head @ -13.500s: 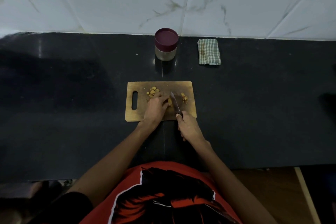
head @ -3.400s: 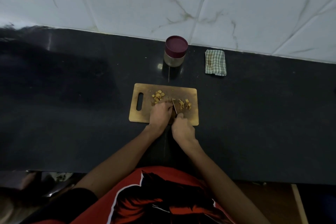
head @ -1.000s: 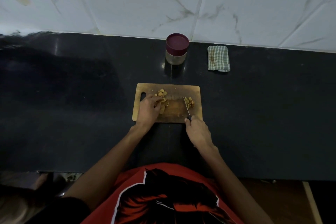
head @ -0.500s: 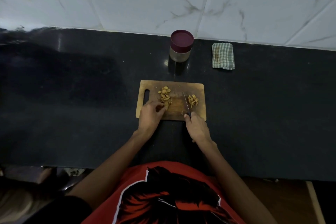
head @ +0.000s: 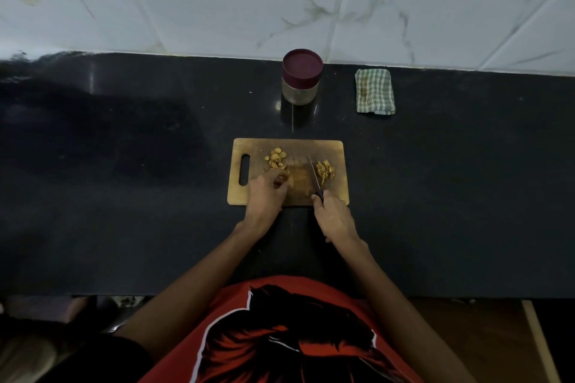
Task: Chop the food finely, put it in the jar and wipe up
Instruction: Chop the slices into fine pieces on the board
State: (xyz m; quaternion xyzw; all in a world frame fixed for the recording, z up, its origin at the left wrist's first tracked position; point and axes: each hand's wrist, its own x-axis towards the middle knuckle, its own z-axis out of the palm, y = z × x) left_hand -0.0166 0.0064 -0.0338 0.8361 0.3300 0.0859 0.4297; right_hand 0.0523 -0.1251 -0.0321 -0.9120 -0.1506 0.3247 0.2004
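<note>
Nothing here can be read. The jar (head: 301, 77) shows a plain maroon lid with no label, the checked cloth (head: 374, 91) has no lettering, and the red shirt (head: 289, 333) carries only a dark picture without words.

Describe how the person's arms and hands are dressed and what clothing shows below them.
Both forearms are bare from elbow to wrist. The left hand and right hand wear no gloves, and no rings, watch or bracelets can be made out. The person wears a red shirt with a large black graphic outlined in white. A dark sleeve covers the left upper arm.
</note>
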